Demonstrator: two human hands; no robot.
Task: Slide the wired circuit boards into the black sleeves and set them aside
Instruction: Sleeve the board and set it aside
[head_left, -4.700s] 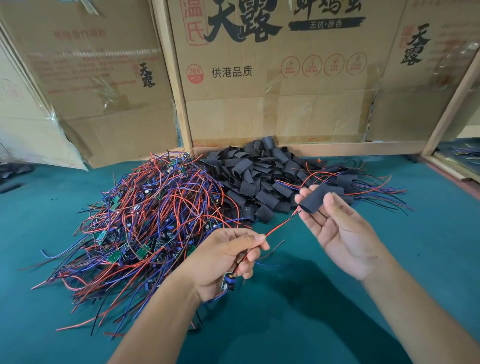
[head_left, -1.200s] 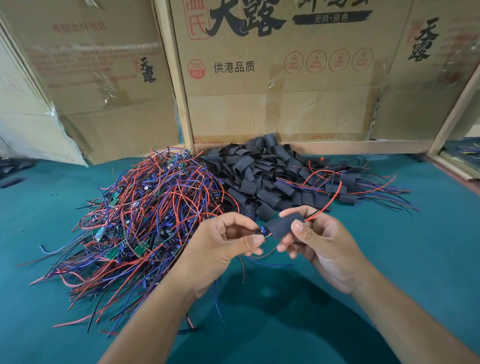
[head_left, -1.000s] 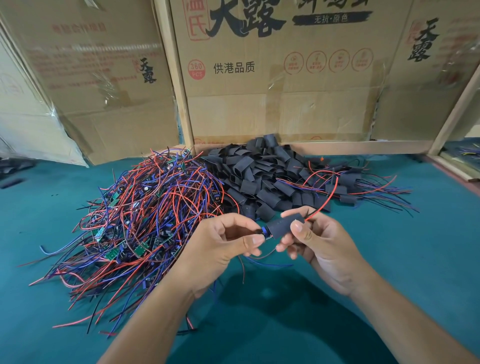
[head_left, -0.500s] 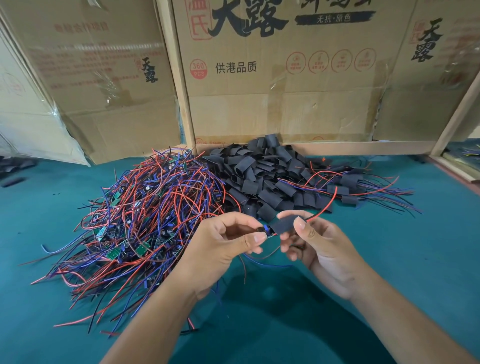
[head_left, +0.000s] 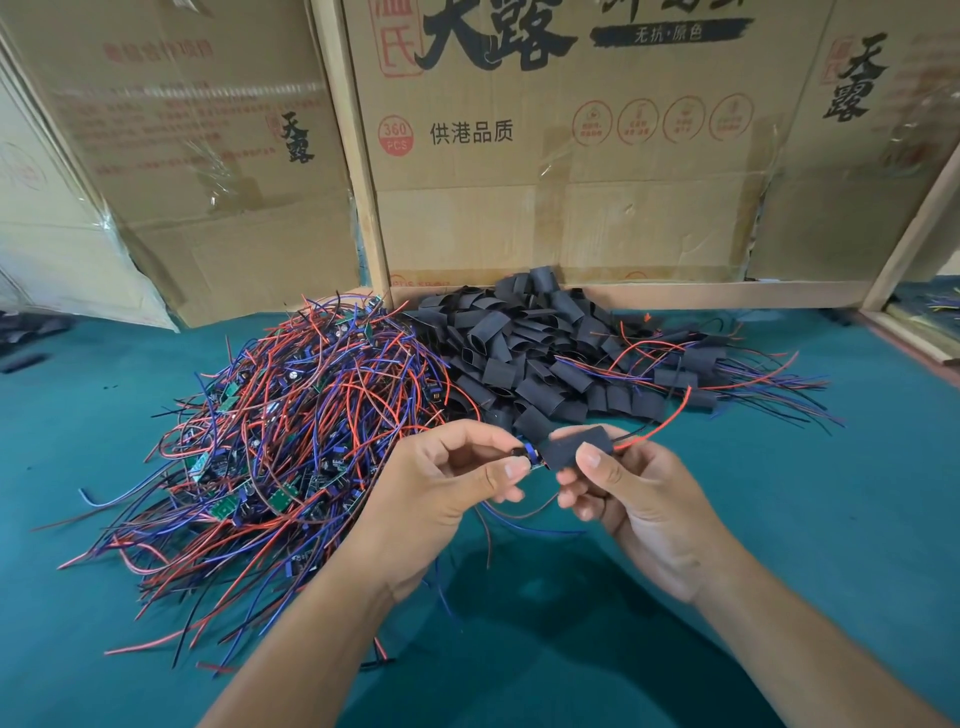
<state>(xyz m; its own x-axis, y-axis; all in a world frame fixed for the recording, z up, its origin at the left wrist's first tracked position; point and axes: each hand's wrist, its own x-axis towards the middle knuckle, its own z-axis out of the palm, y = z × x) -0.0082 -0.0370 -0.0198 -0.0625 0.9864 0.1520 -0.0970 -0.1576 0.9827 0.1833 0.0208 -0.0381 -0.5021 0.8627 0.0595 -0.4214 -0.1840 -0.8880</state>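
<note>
Bare green table cover (head_left: 810, 519) across the lower right and far left of the frame, open to a hand. Blocked at left of centre by a wide tangle of wired boards (head_left: 291, 431), loose ends trailing toward the lower left. Blocked at upper centre by a heap of black sleeves (head_left: 524, 353), with sleeved pieces (head_left: 691, 369) just right of it. Closed off along the top by upright cardboard boxes (head_left: 519, 197).

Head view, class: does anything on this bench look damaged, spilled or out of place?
Nothing stands out. The wired boards and black sleeves lie in loose heaps, and finished pieces sit to the right.
</note>
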